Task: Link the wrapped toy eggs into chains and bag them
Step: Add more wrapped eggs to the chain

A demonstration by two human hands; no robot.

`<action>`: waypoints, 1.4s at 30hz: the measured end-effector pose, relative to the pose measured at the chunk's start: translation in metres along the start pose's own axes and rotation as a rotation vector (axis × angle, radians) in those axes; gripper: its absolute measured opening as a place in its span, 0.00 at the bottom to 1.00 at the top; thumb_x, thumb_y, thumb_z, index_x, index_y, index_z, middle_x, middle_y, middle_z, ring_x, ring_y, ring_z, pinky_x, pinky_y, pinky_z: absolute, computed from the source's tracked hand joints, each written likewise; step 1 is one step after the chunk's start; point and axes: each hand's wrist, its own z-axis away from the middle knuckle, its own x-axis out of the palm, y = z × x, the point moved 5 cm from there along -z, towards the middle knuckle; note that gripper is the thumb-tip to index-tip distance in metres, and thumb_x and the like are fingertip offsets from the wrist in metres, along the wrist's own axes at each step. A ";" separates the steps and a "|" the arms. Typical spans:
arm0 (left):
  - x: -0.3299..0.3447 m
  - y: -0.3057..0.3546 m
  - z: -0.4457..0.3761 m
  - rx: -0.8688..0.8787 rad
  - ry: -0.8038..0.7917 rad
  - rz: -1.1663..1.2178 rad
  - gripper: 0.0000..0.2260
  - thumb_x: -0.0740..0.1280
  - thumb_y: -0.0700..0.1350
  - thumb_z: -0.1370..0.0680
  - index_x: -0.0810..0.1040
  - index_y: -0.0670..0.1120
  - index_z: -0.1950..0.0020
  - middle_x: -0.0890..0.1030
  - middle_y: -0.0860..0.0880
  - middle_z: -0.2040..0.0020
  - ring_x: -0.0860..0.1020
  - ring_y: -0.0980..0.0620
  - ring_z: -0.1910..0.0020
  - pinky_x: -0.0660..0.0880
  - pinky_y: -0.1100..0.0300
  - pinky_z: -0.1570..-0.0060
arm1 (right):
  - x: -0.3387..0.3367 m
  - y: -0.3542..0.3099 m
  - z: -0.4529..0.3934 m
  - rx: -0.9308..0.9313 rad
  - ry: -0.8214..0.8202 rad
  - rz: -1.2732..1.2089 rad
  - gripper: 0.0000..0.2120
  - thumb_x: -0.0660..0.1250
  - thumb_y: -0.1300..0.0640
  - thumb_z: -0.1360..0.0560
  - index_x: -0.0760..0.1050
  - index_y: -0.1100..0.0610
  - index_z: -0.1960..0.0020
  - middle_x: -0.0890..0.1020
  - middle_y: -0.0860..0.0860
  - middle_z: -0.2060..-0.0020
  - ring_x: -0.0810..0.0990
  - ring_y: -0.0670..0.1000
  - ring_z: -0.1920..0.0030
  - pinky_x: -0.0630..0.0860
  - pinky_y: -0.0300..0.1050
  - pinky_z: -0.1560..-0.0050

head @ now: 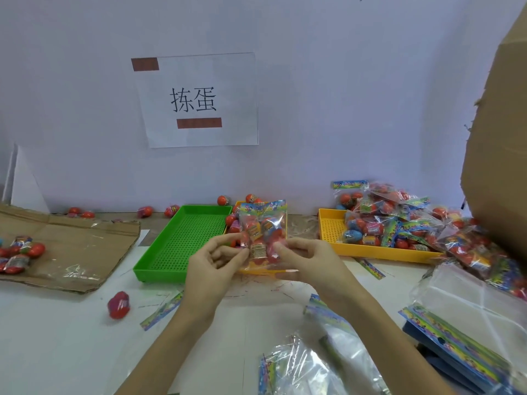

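A clear bag [262,229] with a colourful header holds several red and blue wrapped toy eggs and stands upright over the table's middle. My left hand [216,263] pinches its lower left edge. My right hand [308,260] pinches its lower right edge. Behind the bag a yellow tray [256,270] with loose eggs is mostly hidden. A lone red egg [118,305] lies on the white table at the left.
A green tray [159,263] sits left of centre. A second yellow tray [330,232] at the right is heaped with filled bags [399,220]. Empty bags [470,306] lie front right, flat cardboard [71,243] with eggs at the left, a cardboard box [502,166] far right.
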 end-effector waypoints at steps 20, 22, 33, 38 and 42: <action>0.024 -0.003 0.014 0.233 -0.275 -0.503 0.02 0.73 0.42 0.20 0.84 0.49 0.51 0.84 0.55 0.59 0.82 0.53 0.58 0.78 0.59 0.55 | -0.061 -0.007 0.003 0.054 0.515 -0.215 0.07 0.65 0.66 0.18 0.78 0.61 0.41 0.86 0.58 0.53 0.87 0.50 0.62 0.82 0.37 0.64; 0.031 0.000 0.019 0.319 -0.414 -0.559 0.02 0.76 0.45 0.22 0.85 0.50 0.51 0.83 0.57 0.57 0.81 0.52 0.56 0.78 0.58 0.56 | -0.057 -0.007 0.002 0.072 0.472 -0.119 0.09 0.62 0.66 0.17 0.81 0.61 0.44 0.86 0.56 0.57 0.86 0.49 0.64 0.81 0.38 0.64; 0.065 -0.008 0.056 0.345 -0.920 -0.756 0.12 0.72 0.62 0.21 0.86 0.63 0.40 0.72 0.67 0.34 0.64 0.57 0.29 0.61 0.63 0.30 | -0.056 -0.003 0.000 0.102 0.439 -0.015 0.12 0.60 0.65 0.16 0.83 0.59 0.45 0.86 0.53 0.62 0.84 0.48 0.66 0.78 0.37 0.67; 0.049 -0.011 0.041 0.244 -0.778 -0.759 0.15 0.62 0.60 0.16 0.86 0.57 0.42 0.74 0.66 0.37 0.69 0.58 0.33 0.64 0.64 0.33 | -0.050 -0.003 -0.001 0.104 0.371 0.052 0.11 0.61 0.64 0.16 0.83 0.58 0.47 0.87 0.53 0.61 0.85 0.49 0.64 0.78 0.37 0.66; 0.040 -0.005 0.024 0.113 -0.574 -0.560 0.20 0.58 0.59 0.18 0.88 0.52 0.49 0.81 0.59 0.45 0.78 0.58 0.41 0.73 0.58 0.38 | -0.038 -0.008 0.000 0.042 0.198 0.124 0.12 0.62 0.58 0.15 0.84 0.57 0.48 0.88 0.55 0.56 0.86 0.50 0.59 0.81 0.39 0.59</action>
